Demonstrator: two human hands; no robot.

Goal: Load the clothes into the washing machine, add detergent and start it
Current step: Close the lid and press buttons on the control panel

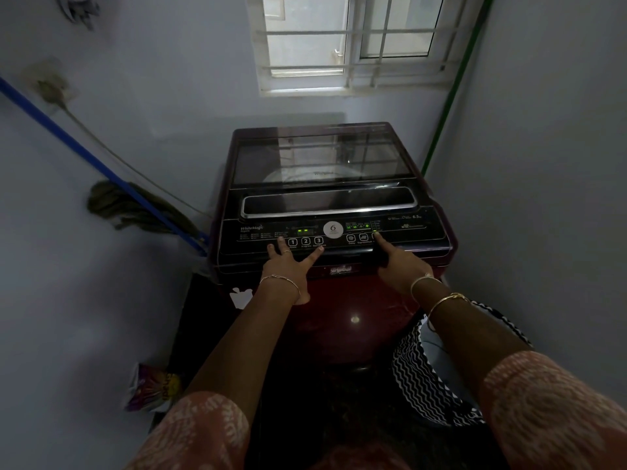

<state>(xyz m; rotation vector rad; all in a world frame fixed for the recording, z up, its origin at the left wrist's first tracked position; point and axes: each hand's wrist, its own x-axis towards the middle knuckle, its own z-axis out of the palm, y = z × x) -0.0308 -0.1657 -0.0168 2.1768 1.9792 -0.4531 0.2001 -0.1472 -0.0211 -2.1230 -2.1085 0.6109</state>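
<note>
A maroon top-loading washing machine (pixel 353 310) stands in front of me with its glass lid (pixel 322 157) down. Green lights glow on its black control panel (pixel 258 232). My left hand (pixel 288 266) rests on the panel with fingers spread, one finger reaching toward the button marked 3 (pixel 318 240). My right hand (pixel 400 259) points its index finger onto a button at the right end of the panel, with the other fingers curled in. Neither hand holds anything. No clothes are visible through the lid.
A black-and-white zigzag laundry basket (pixel 424 385) stands at the machine's right. A colourful packet (pixel 152 388) lies on the floor at the left. A blue-handled mop (pixel 135 205) leans in the left corner. Walls close in on both sides; a barred window (pixel 346 45) is behind.
</note>
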